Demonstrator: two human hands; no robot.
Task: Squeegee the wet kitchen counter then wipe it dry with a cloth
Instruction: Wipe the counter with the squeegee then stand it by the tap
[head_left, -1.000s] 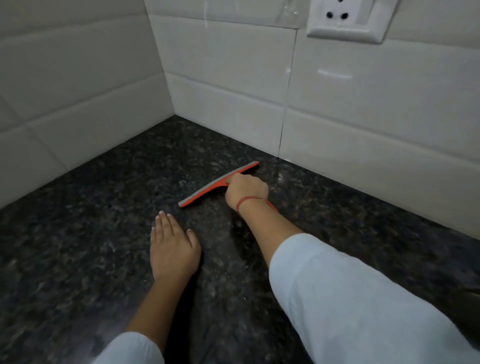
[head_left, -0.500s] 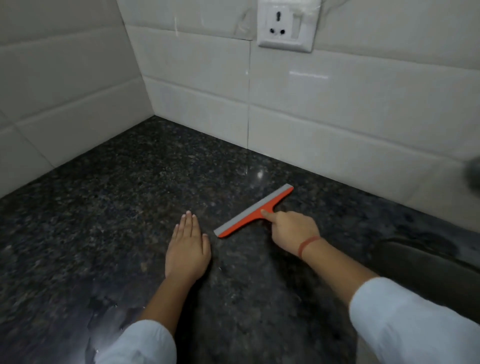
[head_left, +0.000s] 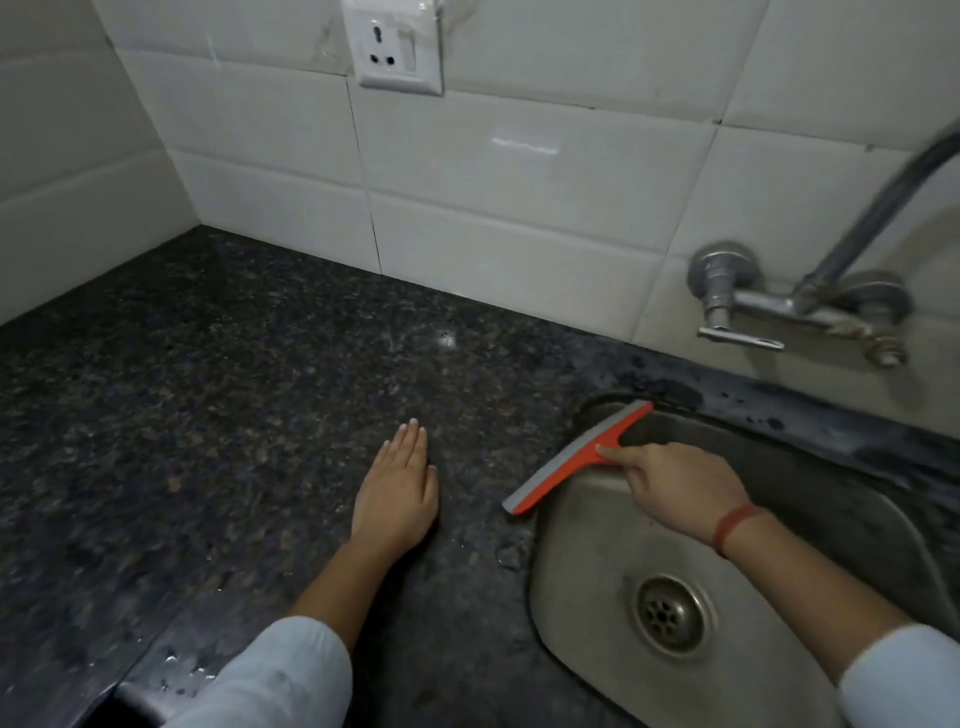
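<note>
Right hand (head_left: 680, 483), right of centre: grips the handle of an orange plastic squeegee with grey rubber blade (head_left: 571, 460), forefinger stretched along the stem. Blade lies slantwise along the left rim of the stainless steel sink (head_left: 566, 582). Left hand (head_left: 397, 488), frame centre: flat, palm down, fingers straight, on the dark speckled granite counter (head_left: 234, 415). Water beads (head_left: 182, 670) at lower left.

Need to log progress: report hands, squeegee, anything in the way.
Left hand flat on counter, fingers straight. Right hand grips squeegee, blade at left edge of sink. Water drops beside sink; no cloth in view.
</note>
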